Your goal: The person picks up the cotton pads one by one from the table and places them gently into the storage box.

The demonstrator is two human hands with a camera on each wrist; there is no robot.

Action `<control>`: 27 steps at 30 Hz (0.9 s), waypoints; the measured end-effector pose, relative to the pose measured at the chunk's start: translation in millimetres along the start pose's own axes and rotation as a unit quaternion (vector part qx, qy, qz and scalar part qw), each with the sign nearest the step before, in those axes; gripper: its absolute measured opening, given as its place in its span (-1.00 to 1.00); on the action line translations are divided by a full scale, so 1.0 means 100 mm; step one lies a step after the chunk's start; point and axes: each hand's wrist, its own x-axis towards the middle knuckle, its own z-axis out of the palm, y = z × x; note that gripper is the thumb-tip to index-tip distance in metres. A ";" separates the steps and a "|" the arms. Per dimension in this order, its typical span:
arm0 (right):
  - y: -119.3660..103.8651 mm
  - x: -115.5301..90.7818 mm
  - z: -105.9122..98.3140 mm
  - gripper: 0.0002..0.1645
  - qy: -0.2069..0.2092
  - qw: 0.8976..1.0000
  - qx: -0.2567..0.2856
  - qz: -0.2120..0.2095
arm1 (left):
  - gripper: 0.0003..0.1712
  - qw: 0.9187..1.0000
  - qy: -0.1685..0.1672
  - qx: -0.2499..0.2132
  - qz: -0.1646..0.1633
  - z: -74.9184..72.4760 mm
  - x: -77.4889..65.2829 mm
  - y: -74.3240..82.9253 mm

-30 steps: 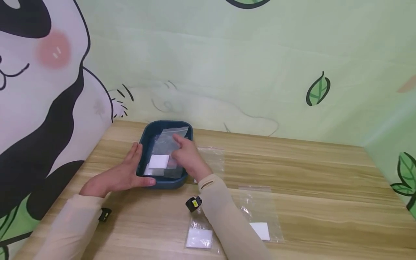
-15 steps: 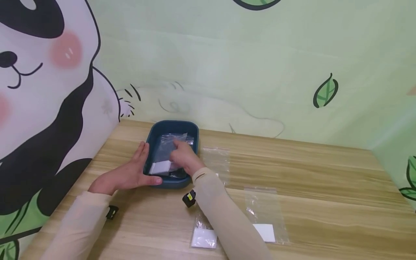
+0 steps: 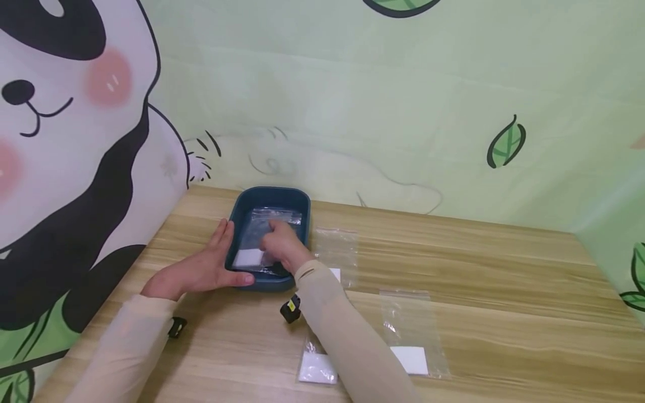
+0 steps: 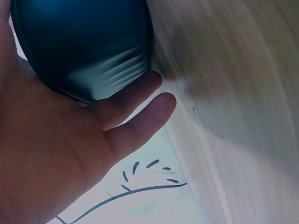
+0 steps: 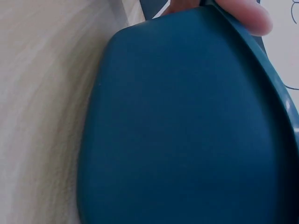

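Grip of the right hand (image 3: 283, 244): it is down inside a dark blue, round-cornered tray (image 3: 269, 285), at the topmost clear plastic bag (image 3: 255, 233), with some fingers hidden, so whether it pinches the bag cannot be told. That bag lies flat on the tray's floor, a white rectangular insert (image 3: 248, 257) at its near end. Other clear plastic seems to lie beneath it, but the layers cannot be counted.

The left hand (image 3: 204, 268) grasps nothing: its fingers lie straight along the tray's left wall, and its thumb rests at the near rim.

Outside the tray, three more clear plastic bags lie on the pale wood-grain worktop (image 3: 504, 280): a far bag (image 3: 336, 249) just right of the tray, a near-left bag (image 3: 318, 367) and a near-right bag (image 3: 409, 322), each showing white at its near end and partly covered by the right sleeve (image 3: 347, 336). Judged from this layout, the work is partway: at least one bag is inside, three remain outside.
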 end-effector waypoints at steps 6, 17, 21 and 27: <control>0.00 0.02 0.04 -0.09 -0.007 1.000 -0.001 -0.005 | 0.53 1.000 -0.001 0.002 -0.003 -0.01 0.00 0.00; -0.07 -0.10 -0.07 -0.05 0.003 1.000 0.029 0.003 | 0.54 1.000 0.003 -0.001 0.006 -0.01 0.01 0.03; -0.09 -0.14 -0.10 -0.04 0.011 0.999 0.048 0.006 | 0.54 1.000 0.003 0.002 0.002 -0.01 0.02 0.02; -0.11 -0.19 -0.14 -0.08 0.017 0.999 0.046 -0.013 | 0.54 1.000 0.007 0.003 0.008 0.00 0.01 -0.01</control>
